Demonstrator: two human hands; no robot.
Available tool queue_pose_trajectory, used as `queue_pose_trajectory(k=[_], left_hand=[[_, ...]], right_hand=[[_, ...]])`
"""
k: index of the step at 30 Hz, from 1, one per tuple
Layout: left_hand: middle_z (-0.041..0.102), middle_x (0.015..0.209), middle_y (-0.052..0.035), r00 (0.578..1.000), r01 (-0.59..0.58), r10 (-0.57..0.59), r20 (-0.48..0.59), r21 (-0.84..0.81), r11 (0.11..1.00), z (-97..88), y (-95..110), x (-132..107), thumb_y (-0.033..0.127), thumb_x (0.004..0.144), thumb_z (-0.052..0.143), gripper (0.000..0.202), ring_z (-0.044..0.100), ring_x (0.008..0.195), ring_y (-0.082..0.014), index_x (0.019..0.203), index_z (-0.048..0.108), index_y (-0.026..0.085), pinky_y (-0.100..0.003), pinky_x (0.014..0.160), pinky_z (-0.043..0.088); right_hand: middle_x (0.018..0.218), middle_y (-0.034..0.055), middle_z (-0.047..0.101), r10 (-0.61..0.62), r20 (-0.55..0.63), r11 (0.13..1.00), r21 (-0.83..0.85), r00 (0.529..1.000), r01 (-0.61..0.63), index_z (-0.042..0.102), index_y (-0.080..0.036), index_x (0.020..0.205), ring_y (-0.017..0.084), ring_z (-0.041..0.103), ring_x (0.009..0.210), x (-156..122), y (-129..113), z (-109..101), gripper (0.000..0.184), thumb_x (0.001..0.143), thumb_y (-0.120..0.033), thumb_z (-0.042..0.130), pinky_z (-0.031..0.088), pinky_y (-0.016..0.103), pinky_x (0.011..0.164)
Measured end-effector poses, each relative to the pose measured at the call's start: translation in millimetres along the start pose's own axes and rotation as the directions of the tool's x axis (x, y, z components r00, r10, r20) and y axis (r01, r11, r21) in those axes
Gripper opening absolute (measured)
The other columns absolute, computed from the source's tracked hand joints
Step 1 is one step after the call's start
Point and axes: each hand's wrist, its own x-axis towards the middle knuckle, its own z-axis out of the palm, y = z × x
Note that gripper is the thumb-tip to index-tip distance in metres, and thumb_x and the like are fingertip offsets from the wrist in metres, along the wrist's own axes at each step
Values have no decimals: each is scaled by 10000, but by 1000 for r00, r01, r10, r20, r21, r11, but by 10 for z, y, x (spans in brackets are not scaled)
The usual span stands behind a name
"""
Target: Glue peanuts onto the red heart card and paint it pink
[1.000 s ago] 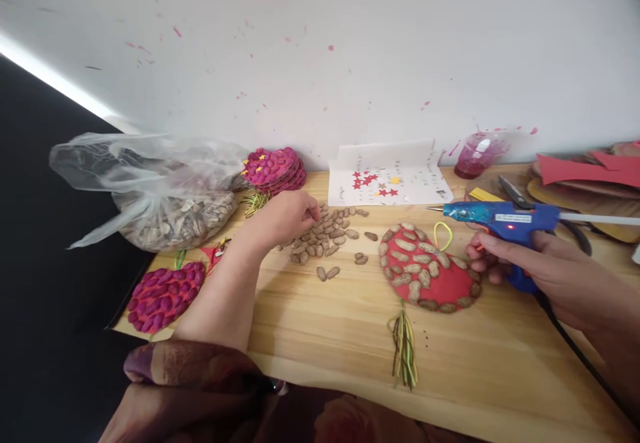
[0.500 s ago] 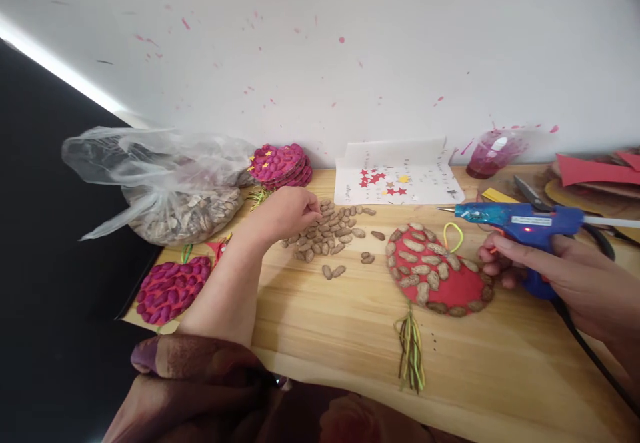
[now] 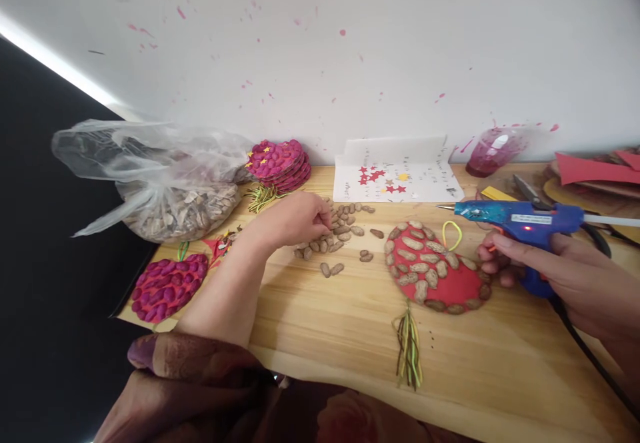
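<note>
My left hand is over a pile of unshelled peanuts, its fingers pinched down at the pile. Whatever is between those fingertips is hidden. In my right hand is a blue hot glue gun, its red light lit and its metal nozzle pointing left. A glue stick sticks out of its back. Below the nozzle lies a red disc edged and partly covered with peanuts. It has a yellow-green loop at its top and a tassel hanging toward me.
Left stand a clear plastic bag of shells and a stack of magenta-covered pieces; another magenta-covered piece lies nearer. At the back are paper with small stars, a cup of red-purple liquid, scissors and red scraps.
My left hand has moved slightly right and down, farther into the peanut pile. My right hand keeps the glue gun in nearly the same place. The view has shifted a little.
</note>
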Motion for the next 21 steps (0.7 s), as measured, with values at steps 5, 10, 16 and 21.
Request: queue_pose_trajectory(k=[5,10,16,21], left_hand=[[776,800,-9,999,21,-22,48,25,999,-9,-16,-8,136,744,643,174,680,707,-180,798,782,226,-270,638,444],[781,807,-3,998,-12,9,57,53,999,47,34,13,129,748,637,190,678,715,-180,804,776,246,-274,632,434],[785,815,-22,999,6,-11,41,124,992,71,58,20,131,753,615,219,682,736,-201,825,789,243,-295,647,438],[785,823,-29,999,27,-32,26,154,988,38,24,-11,133,742,612,217,683,737,-203,811,788,239,-294,641,440]], right_hand=[[730,74,705,51,101,996,71,994,-59,737,-234,717,194,619,635,22,31,-25,372,644,-568,882,509,267,513],[719,71,702,71,102,995,56,992,-77,730,-224,693,193,618,631,26,6,-25,424,594,-603,891,501,269,504],[725,71,707,72,114,995,58,991,-79,726,-210,724,182,617,628,26,18,-37,413,631,-581,882,504,259,514],[725,76,701,99,111,992,70,989,-107,731,-207,697,187,620,642,32,5,-23,436,580,-590,904,509,249,505]])
